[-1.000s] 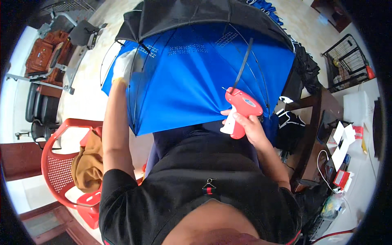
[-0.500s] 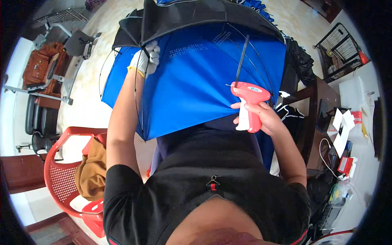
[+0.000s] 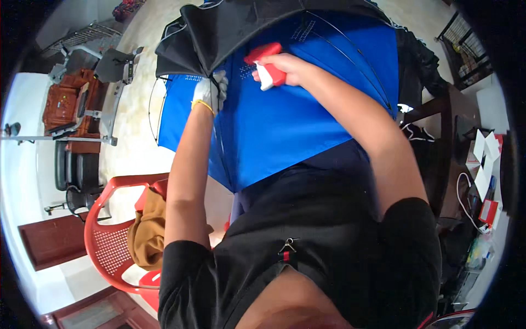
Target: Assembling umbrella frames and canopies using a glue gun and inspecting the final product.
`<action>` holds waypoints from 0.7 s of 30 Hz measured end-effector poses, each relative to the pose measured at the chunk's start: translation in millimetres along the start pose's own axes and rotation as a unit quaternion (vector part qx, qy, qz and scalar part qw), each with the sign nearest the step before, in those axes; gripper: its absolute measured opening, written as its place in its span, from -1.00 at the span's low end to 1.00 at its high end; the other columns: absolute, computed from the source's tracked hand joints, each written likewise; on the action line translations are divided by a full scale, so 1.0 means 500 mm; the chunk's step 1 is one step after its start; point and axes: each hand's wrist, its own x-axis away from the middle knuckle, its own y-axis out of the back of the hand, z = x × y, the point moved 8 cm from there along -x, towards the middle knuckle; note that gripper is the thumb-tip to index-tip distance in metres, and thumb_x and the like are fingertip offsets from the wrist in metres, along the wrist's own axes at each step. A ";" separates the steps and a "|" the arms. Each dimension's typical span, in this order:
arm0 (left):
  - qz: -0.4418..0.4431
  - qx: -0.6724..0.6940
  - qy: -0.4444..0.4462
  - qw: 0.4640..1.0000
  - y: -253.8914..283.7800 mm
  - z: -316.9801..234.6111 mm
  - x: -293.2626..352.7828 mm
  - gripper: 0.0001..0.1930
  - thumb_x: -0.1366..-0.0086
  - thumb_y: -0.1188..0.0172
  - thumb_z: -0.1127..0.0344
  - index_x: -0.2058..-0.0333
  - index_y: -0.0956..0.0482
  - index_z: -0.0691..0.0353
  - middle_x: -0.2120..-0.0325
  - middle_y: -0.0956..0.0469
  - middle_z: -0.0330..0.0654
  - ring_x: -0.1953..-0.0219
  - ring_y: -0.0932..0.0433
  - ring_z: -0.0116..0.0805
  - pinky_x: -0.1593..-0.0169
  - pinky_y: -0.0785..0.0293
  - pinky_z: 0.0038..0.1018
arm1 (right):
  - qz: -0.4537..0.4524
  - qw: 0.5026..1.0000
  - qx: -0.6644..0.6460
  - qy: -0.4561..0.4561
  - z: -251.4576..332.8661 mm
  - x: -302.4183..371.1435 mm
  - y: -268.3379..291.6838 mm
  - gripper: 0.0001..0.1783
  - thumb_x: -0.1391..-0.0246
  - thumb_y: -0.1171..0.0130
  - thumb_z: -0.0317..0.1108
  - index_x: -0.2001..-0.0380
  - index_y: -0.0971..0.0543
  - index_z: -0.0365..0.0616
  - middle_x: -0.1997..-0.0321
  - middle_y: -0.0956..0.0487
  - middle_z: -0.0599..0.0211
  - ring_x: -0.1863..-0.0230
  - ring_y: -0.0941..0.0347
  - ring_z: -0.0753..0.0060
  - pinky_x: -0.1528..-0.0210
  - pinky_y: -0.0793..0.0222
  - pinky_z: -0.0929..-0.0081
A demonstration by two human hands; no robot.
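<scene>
Across my lap and in front of me spreads an umbrella with a blue fabric layer point(image 3: 285, 131) and a black fabric layer point(image 3: 241, 30) beyond it, thin dark ribs running between. My left hand point(image 3: 211, 94), in a white glove with a yellow cuff, is closed round a rib at the edge of the black layer. In my bare right hand point(image 3: 289, 67) is a red and white tagging gun point(image 3: 266, 75), held over the blue fabric near the black edge, to the right of my left hand. Its needle tip cannot be made out.
To my left stands a red plastic chair point(image 3: 109, 241) with a brown cloth point(image 3: 147, 233) on it. Exercise equipment point(image 3: 112, 66) is farther left. On the right are a dark table point(image 3: 446, 129), white papers point(image 3: 482, 164) and a metal cage point(image 3: 466, 49).
My right hand has carried the tagging gun forward and left, up close to my left hand. The left hand keeps its grip on the umbrella. The whole view has shifted slightly.
</scene>
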 end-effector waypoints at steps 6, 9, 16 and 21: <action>-0.079 -0.050 -0.026 0.995 0.000 0.052 0.003 -0.87 -0.19 -0.18 0.23 0.45 -0.44 0.06 0.65 -0.41 -0.38 0.74 -0.29 -0.61 0.73 -0.17 -0.66 | 0.018 0.999 -0.001 0.031 -0.055 -0.140 0.036 -0.64 -0.03 -0.04 -0.47 0.05 -0.41 -0.30 0.28 -0.58 -0.07 0.31 -0.58 0.10 0.26 -0.55 0.22; -0.100 -0.065 -0.017 0.993 -0.001 0.054 0.010 -0.87 -0.17 -0.20 0.24 0.43 -0.45 0.08 0.64 -0.42 -0.35 0.74 -0.29 -0.60 0.72 -0.19 -0.65 | 0.013 0.998 0.020 0.055 -0.072 -0.151 0.038 -0.63 -0.01 -0.03 -0.47 0.05 -0.41 -0.28 0.31 -0.58 -0.01 0.32 -0.58 0.15 0.28 -0.54 0.25; -0.142 -0.082 -0.043 0.986 -0.016 0.044 0.032 -0.86 -0.18 -0.21 0.23 0.41 -0.46 0.10 0.64 -0.43 -0.34 0.73 -0.31 -0.59 0.71 -0.20 -0.64 | -0.058 0.993 0.031 0.102 -0.103 -0.120 0.004 -0.63 0.00 -0.01 -0.45 0.05 -0.42 -0.22 0.35 -0.57 0.15 0.36 -0.57 0.27 0.30 -0.51 0.35; -0.155 -0.080 -0.041 0.984 -0.020 0.052 0.027 -0.84 -0.18 -0.23 0.21 0.42 -0.46 0.09 0.65 -0.43 -0.34 0.74 -0.31 -0.57 0.71 -0.20 -0.62 | -0.112 0.984 0.074 0.119 -0.107 -0.105 0.006 -0.63 -0.01 0.01 -0.45 0.05 -0.44 -0.19 0.34 -0.56 0.22 0.36 -0.55 0.35 0.29 -0.49 0.39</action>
